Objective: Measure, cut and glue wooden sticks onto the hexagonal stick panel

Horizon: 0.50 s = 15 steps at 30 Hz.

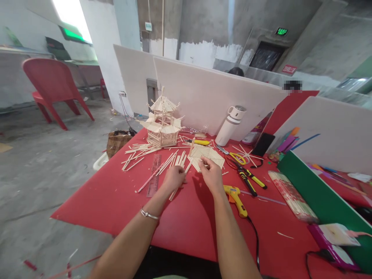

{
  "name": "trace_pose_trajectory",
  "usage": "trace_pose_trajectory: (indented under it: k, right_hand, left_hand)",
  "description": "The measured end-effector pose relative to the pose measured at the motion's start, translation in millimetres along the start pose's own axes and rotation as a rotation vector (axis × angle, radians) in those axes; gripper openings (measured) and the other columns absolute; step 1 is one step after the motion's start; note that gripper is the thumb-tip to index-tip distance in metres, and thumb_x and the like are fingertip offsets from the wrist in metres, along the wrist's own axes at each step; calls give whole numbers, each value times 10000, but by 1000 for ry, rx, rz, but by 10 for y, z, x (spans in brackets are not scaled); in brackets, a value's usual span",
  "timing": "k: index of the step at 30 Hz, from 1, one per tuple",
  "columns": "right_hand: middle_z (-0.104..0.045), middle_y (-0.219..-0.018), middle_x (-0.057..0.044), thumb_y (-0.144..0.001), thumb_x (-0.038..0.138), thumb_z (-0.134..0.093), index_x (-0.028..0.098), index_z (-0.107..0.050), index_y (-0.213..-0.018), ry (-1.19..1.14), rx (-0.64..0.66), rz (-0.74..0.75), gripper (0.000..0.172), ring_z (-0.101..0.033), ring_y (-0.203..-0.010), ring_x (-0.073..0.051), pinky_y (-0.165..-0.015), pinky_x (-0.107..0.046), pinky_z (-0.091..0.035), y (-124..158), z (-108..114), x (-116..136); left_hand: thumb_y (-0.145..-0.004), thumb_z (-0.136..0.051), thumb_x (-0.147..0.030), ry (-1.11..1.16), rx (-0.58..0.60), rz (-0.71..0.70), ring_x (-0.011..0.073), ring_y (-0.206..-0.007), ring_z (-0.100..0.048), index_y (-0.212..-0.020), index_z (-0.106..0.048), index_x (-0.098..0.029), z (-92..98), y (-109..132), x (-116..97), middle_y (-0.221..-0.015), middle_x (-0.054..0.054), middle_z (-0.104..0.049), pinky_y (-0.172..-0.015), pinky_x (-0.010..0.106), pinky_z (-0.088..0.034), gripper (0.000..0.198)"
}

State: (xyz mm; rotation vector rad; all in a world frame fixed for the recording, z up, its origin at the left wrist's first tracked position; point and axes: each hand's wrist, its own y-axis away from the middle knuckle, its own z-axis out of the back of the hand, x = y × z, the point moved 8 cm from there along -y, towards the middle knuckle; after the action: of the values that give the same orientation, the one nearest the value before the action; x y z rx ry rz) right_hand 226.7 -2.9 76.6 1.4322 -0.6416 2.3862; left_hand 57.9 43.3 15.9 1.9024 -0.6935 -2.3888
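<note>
My left hand (175, 177) is closed, fingers curled down, with a thin wooden stick (188, 166) poking out at its fingertips. More loose sticks (180, 158) lie just beyond and under this hand. My right hand (210, 173) is pinched at the near edge of a flat, pale, many-sided wooden panel (213, 155); what its fingertips hold, if anything, is too small to make out. A short stick piece (192, 144) stands up at the panel's left corner. Behind, a tiered pagoda model (162, 120) made of sticks stands upright on the red table (186, 221).
A yellow glue gun (236, 199), yellow-black pliers (247, 178) and scissors (236, 157) lie to the right. A clear ruler (154, 176) is at left. A white bottle (231, 126) stands before the white partition (203, 89). A stick bundle (292, 195) and purple power strip (334, 248) sit far right.
</note>
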Motion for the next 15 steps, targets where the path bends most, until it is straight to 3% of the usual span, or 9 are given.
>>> trace_pose_trajectory:
  k: [5,9,12,15]
  right_hand:
    - [-763,-951,-74,-826,470,-598,207,-753,-1004,24,19,-5,353,-670,-750,-213,-762,-338,-522,72,103,-42]
    - [-767,-954,-56,-834,446,-597,232,-758,-965,62,41,17,299,-677,-782,-218,-777,-345,-513,92,137,-3]
    - [-771,-924,-43,-852,424,-589,249,-762,-946,93,96,43,263,-689,-811,-224,-792,-347,-510,104,140,22]
    - [-774,-932,-41,-855,425,-597,275,-769,-949,209,165,74,247,-698,-817,-236,-787,-351,-509,44,260,3]
  left_hand:
    - [-702,-539,-142,-446,-131,-161,223,-578,-664,-570,-619,-183,249,-29,-169,-511,78,-652,-576,276,-482,160]
    - [-732,-505,-141,-755,-304,-242,253,-714,-686,-678,-722,-166,419,28,-348,-658,134,-722,-657,287,-478,224]
    - [-787,-469,-166,-919,-364,-240,295,-794,-697,-776,-749,-149,430,64,-399,-809,182,-748,-671,318,-477,282]
    - [-809,-456,-177,-999,-341,-255,313,-856,-702,-836,-754,-144,351,79,-412,-890,194,-749,-681,326,-481,301]
